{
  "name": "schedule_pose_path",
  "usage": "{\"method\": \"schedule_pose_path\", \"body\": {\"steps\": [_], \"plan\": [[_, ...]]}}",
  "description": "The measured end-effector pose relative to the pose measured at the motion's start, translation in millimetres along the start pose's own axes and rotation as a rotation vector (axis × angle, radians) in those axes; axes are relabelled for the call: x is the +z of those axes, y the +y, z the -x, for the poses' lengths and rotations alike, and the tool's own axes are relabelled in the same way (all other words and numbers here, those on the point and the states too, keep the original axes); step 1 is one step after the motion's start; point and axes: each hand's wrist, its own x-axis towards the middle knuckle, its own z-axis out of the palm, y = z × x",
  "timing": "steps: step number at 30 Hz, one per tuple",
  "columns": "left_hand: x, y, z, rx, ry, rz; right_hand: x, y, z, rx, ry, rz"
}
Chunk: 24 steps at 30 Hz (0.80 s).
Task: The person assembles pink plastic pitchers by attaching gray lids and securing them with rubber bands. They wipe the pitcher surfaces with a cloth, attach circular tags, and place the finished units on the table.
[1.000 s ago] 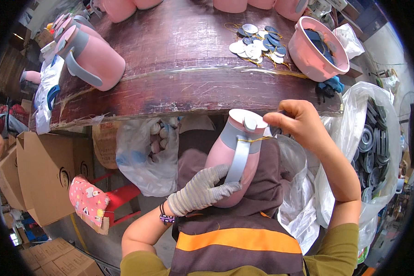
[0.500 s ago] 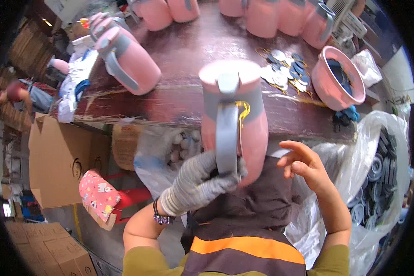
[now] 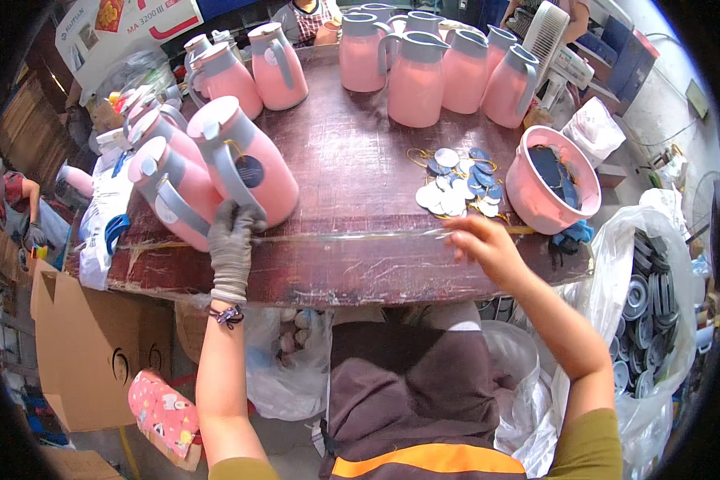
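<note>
My left hand (image 3: 234, 244), in a grey knit glove, is closed around the lower handle of a pink jug (image 3: 278, 176) with a grey collar and pink lid. From the top of that handle hangs a round dark tag (image 3: 250, 170) on a yellow cord. Another lidded pink jug (image 3: 202, 186) stands close on its left, with a pale round tag at its handle. My bare right hand (image 3: 488, 246) is over the table's front edge, fingers loosely bent and apart, holding nothing. Just beyond it lies a pile of round white and dark tags (image 3: 458, 184) with yellow cords.
Several open-topped pink jugs (image 3: 416, 92) stand at the back of the dark table (image 3: 352, 160). More lidded jugs (image 3: 280, 76) crowd its left. A pink bucket (image 3: 528, 196) sits at the right. Below are a bag of grey lids (image 3: 644, 296) and a cardboard box (image 3: 96, 352). Other people work nearby.
My left hand has carried the jug from in front of me to the table's left side, beside the other jugs. My right hand has moved forward toward the tags. The view has shifted up.
</note>
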Motion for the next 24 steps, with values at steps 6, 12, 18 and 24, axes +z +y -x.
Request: {"method": "schedule_pose_path", "body": {"steps": [6, 12, 18, 24], "plan": [[-4, -72, 49, 0.107, 0.094, -0.341, -29, -27, -181, -0.383, 0.168, 0.762], [15, -67, 66, 0.060, 0.022, -0.336, -109, -79, -310, -0.306, 0.551, 1.015], [15, -65, 63, 0.045, 0.023, -0.368, -77, -39, -288, -0.107, 0.217, 1.143], [37, -64, 70, -0.024, 0.059, -0.321, -51, -58, -265, -0.494, 0.630, 1.136]]}}
